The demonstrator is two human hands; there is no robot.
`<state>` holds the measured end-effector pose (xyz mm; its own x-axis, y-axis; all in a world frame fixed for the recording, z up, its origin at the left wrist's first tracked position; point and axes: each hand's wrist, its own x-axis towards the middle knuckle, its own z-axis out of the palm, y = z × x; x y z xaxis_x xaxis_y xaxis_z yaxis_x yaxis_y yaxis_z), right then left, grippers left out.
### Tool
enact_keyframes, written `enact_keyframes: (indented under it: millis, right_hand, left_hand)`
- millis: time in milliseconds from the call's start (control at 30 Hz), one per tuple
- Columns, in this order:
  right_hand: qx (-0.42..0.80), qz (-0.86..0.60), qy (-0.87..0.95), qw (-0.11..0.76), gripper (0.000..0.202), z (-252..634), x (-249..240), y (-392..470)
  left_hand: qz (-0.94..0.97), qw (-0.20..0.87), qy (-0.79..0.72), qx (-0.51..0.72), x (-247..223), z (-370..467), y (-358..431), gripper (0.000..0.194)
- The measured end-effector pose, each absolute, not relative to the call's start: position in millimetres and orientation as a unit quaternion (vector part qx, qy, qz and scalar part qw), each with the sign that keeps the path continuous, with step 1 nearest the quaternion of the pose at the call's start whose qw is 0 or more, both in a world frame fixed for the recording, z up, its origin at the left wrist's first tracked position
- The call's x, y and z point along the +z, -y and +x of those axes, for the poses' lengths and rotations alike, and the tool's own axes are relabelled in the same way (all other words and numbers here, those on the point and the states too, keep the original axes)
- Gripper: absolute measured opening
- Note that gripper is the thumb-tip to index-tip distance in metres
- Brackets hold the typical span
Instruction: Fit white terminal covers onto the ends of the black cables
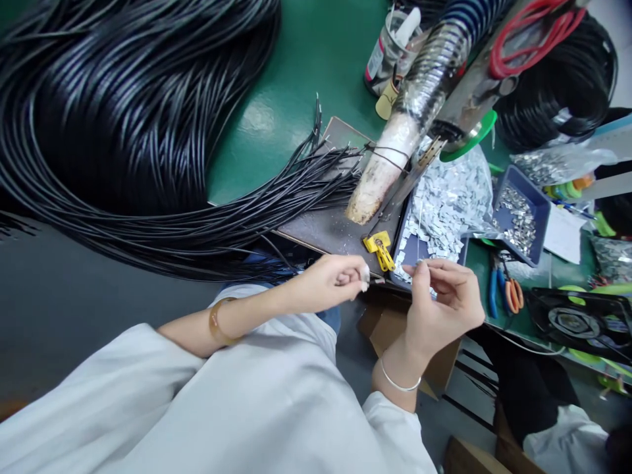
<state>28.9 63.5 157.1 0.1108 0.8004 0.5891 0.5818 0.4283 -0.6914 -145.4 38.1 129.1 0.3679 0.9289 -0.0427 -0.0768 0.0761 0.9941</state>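
Note:
My left hand [340, 280] is closed in a pinch in front of the bench edge, around the end of a thin dark cable whose tip [378, 281] sticks out to the right. My right hand [442, 296] pinches thumb and forefinger together just right of that tip; something thin and light shows at the fingertips, too small to name. The hands do not touch. Behind them lie a yellow clip [379, 250] and a tray [399, 230] of small pale pieces. Many black cables [257, 210] run across the bench to the left.
A duct nozzle [378, 171] hangs over the bench's dark board [326, 227]. Farther right are a blue tray [540, 227] of metal parts, pliers [513, 296] and a black fan [575, 322]. A plastic cup [388, 56] stands at the back. Another person's sleeve [565, 431] shows lower right.

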Motion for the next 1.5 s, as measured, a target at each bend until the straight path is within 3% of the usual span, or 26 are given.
enact_keyframes:
  millis: [100,200,433,700,933,1167,1333,1500]
  right_hand:
    - [0.053,-0.477,0.69,0.542,0.014,16,150,-56]
    - [0.121,-0.465,0.708,0.517,0.012,8,141,-54]
    - [0.355,-0.44,0.68,0.467,0.008,-2,132,-59]
    - [0.375,-0.431,0.684,0.454,0.007,2,134,-62]
    - [0.31,-0.439,0.707,0.461,0.013,4,137,-55]
    - [0.485,-0.372,0.653,0.447,0.005,8,131,-63]
    - [0.342,-0.437,0.654,0.514,0.014,2,138,-58]
    - [0.128,-0.405,0.721,0.547,0.022,-1,144,-47]
  left_hand:
    - [0.356,0.685,-0.411,0.484,128,-157,-34,0.014]
    - [0.291,0.702,-0.42,0.497,125,-164,-32,0.024]
    - [0.321,0.702,-0.397,0.497,123,-162,-37,0.025]
    - [0.387,0.677,-0.395,0.485,127,-163,-40,0.019]
    - [0.398,0.701,-0.38,0.454,132,-164,-42,0.024]
    - [0.358,0.753,-0.304,0.461,127,-169,-47,0.011]
    - [0.355,0.72,-0.351,0.482,129,-169,-48,0.009]
    - [0.297,0.69,-0.409,0.518,137,-164,-47,0.011]
